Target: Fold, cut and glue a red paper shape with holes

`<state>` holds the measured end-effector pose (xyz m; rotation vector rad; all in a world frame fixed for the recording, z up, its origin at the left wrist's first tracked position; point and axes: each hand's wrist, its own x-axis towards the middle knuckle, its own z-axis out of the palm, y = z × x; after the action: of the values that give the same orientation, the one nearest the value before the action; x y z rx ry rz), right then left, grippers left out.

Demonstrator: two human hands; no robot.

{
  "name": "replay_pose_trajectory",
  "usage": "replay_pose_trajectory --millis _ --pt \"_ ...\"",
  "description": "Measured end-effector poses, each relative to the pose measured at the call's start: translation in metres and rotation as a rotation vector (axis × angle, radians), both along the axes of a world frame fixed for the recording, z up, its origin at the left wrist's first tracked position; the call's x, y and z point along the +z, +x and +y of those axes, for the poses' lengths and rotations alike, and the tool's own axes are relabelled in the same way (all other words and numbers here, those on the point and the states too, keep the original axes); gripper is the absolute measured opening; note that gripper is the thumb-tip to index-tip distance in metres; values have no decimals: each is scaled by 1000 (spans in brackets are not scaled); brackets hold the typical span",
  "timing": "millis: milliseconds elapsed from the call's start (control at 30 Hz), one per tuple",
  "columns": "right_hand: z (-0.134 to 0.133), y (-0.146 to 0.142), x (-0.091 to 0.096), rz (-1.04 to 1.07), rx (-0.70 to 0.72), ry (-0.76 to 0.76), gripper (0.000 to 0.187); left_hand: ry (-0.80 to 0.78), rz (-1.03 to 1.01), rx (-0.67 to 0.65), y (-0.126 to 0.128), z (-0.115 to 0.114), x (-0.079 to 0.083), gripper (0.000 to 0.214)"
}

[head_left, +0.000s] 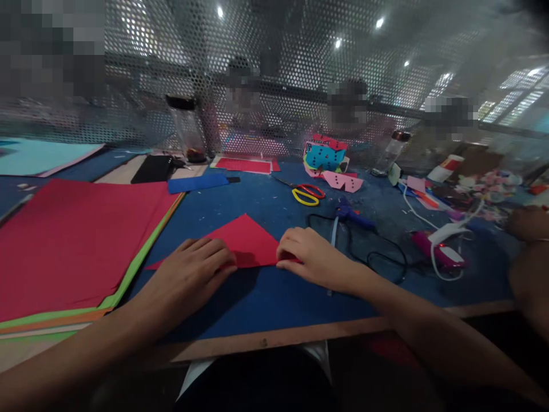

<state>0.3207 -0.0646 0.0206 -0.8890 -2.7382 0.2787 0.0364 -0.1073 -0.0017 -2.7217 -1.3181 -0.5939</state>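
Observation:
A sheet of red paper (251, 240), folded into a triangle, lies on the blue table in front of me, its peak pointing away. Along its near edge, my left hand (199, 263) has curled fingers closed on the paper left of centre. At the right part of the same edge, the thumb and fingers of my right hand (306, 254) pinch the paper. Both hands cover parts of the triangle, and its left corner shows beyond my left hand.
Stacked coloured paper (77, 240) lies at the left. Scissors (306, 194), a glue gun (354, 216) with a black cord and pink cut-outs (343, 181) are farther back. A magenta device (441, 252) lies at the right, near another person's arm (529, 269). Perforated metal mesh (283, 97) stands behind.

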Motion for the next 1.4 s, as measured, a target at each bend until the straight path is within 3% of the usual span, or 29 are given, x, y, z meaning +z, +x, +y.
replay_pose_trajectory --millis 233,567,1400 --pt "6 -1 -8 48 -3 -18 14 0 97 -27 3 16 4 19" --pt "6 -3 -5 60 -38 -47 18 -23 -25 -115 3 27 -1 10" --pt "0 -4 -10 31 -41 -66 15 -90 -176 -157 2 27 -9 17"
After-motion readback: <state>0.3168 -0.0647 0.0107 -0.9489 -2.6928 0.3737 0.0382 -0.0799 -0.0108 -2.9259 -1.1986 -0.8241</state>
